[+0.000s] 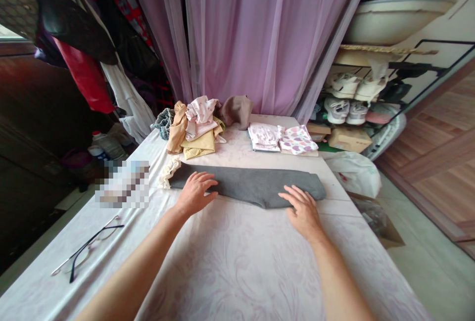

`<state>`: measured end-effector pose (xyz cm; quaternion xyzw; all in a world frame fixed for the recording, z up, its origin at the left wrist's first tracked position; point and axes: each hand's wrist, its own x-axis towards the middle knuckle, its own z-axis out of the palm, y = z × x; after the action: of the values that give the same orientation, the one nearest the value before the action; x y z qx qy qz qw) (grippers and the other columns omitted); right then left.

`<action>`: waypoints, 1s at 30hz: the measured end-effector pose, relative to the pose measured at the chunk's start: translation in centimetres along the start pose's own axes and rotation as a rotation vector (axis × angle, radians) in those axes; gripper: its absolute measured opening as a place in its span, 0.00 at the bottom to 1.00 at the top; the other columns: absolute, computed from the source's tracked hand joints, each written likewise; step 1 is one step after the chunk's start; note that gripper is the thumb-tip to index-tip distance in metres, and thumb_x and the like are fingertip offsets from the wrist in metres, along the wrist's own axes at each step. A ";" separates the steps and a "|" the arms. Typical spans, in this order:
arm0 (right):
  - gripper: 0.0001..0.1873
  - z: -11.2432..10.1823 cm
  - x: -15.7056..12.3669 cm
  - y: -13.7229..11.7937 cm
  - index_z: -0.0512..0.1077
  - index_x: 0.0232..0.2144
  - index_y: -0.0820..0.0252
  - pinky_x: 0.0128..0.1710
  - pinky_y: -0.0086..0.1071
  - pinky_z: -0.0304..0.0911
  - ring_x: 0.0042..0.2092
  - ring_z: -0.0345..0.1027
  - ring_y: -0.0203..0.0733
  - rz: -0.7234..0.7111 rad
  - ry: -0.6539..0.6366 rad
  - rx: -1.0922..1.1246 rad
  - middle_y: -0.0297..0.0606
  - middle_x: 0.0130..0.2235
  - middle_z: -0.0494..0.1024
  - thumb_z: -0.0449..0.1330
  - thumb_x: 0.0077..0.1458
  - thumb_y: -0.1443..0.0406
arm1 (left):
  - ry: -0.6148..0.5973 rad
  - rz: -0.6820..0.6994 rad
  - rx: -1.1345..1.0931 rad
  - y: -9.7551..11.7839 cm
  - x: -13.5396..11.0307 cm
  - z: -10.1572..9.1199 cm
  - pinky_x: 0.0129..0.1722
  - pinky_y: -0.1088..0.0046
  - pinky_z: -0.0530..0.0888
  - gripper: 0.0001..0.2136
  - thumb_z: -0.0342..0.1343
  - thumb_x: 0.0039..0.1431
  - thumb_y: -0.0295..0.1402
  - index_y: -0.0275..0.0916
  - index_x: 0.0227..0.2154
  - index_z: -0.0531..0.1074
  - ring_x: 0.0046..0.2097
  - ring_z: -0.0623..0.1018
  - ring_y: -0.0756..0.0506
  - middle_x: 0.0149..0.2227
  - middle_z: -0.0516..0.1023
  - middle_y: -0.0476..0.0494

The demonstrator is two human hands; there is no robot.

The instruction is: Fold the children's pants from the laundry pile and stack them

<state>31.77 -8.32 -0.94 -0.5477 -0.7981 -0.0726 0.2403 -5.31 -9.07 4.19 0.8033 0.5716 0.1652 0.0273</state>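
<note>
The left hand (195, 195) and right hand (301, 210) lie flat, their fingers (202, 178) spread apart and not gripping. They rest on the near edge of a folded grey garment (252, 187), which lies crosswise on a pale bedsheet (237, 271), below piled clothes (196, 128).

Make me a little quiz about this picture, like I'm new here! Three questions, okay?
1. What are the left hand and right hand resting on? A) a pair of shoes B) a gray garment C) a plastic bottle
2. True or false: the eyeglasses lie closer to the left hand than to the right hand.
3. Fill in the missing word: the sheer curtain behind the clothes is ____.

Key: 1 B; 2 true; 3 purple
</note>
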 end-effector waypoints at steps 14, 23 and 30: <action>0.20 -1.1 0.6 6.6 0.74 0.45 0.50 0.59 0.56 0.53 0.60 0.63 0.49 0.088 -0.042 -0.150 0.38 0.56 0.75 0.49 0.55 0.67 | -0.123 0.016 0.218 -7.6 -2.2 -2.4 0.54 0.63 0.72 0.22 0.47 0.53 0.24 0.39 0.50 0.74 0.52 0.77 0.41 0.52 0.77 0.39; 0.15 -6.5 2.8 7.2 0.75 0.39 0.53 0.46 0.39 0.67 0.44 0.74 0.49 0.185 -0.056 0.147 0.40 0.40 0.81 0.53 0.54 0.57 | 0.094 -0.145 0.237 -7.2 -1.4 -6.9 0.48 0.64 0.72 0.14 0.44 0.55 0.31 0.39 0.40 0.71 0.42 0.78 0.40 0.36 0.79 0.40; 0.20 -7.2 5.5 8.4 0.76 0.40 0.56 0.45 0.36 0.68 0.47 0.74 0.52 0.421 -0.351 0.476 0.42 0.44 0.81 0.62 0.47 0.52 | -0.391 -0.244 0.147 -9.5 2.8 -10.1 0.35 0.73 0.72 0.16 0.45 0.50 0.35 0.45 0.38 0.76 0.35 0.79 0.45 0.33 0.81 0.50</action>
<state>40.05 -3.12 6.67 -0.6330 -0.6914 0.2614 0.2302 -16.11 -4.67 12.19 0.7448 0.6587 -0.0400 0.0987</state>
